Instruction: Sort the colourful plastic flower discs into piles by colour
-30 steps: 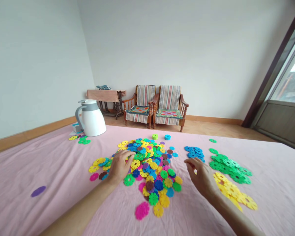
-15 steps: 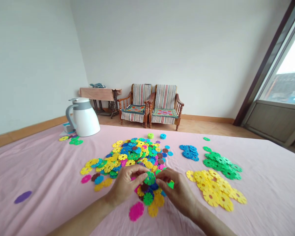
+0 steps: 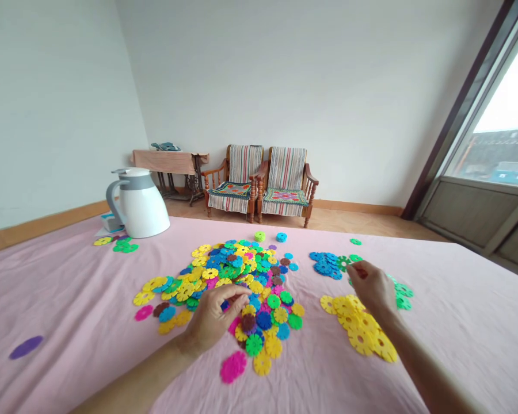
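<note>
Over the green pile, my right hand (image 3: 373, 287) pinches a green snowflake disc (image 3: 342, 263) at its edge. The disc shows just right of the stacked blue discs (image 3: 326, 265). Part of the green discs' pile (image 3: 403, 293) is hidden by that hand. Nearer me, below the right wrist, lie overlapping yellow discs (image 3: 358, 330). My left hand (image 3: 211, 316) hovers at the front of the mixed heap of coloured discs (image 3: 228, 267), thumb and fingers drawn together with no disc showing between them.
A pink cloth (image 3: 90, 322) covers the surface. At the back left stands a white and grey jug (image 3: 143, 204), with a few discs (image 3: 125, 245) in front. One purple disc (image 3: 26, 347) lies far left. Two wooden armchairs (image 3: 285, 178) stand beyond the far edge.
My right hand has gone from the centre heap to the right, carrying the green disc that was between both hands. My left hand stays by the heap. The view has shifted slightly.
</note>
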Demonstrator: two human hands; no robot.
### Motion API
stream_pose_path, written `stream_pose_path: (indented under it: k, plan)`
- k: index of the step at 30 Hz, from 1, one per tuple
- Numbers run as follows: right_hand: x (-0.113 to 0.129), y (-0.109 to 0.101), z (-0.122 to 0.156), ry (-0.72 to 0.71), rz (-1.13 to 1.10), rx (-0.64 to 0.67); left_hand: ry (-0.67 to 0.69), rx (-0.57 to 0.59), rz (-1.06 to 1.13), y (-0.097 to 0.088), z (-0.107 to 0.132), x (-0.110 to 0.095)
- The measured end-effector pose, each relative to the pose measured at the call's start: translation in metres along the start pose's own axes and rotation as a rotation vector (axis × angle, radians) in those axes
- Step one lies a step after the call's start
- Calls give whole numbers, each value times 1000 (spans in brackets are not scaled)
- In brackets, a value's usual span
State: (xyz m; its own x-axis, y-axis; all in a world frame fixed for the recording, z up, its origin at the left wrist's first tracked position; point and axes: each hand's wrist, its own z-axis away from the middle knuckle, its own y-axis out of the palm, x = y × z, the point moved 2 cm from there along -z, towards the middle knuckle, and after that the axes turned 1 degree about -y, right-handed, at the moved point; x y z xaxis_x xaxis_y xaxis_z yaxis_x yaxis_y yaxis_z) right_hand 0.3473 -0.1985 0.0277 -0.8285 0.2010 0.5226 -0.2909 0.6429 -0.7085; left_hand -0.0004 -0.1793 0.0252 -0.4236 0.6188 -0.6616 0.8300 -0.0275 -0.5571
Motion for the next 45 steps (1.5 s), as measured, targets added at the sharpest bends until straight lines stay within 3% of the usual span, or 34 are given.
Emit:
stream_pose_path:
  k: [3,6,10,15,23,30,37,45]
  plan:
    - [-37,-13,-15,172,151,-94,5,-58,-53,-1,-2,3]
    - [-47,-15,-17,219,183,-156,9,-126,-116,-6,-5,12]
    - [-26,-1,-9,41,73,-102,34,-198,-276,-18,-12,33]
    - [10,19,11,-222,-68,-10,51,-103,-483,-22,-18,53]
    - [34,33,33,-375,-135,116,35,-6,-664,-8,-19,59]
    - [55,37,51,-476,-132,171,61,-46,-540,-13,-22,62]
    - [77,32,68,-542,-141,253,129,-88,-356,-17,-18,46]
    - [80,43,81,-629,-104,309,251,-32,-291,-2,4,13]
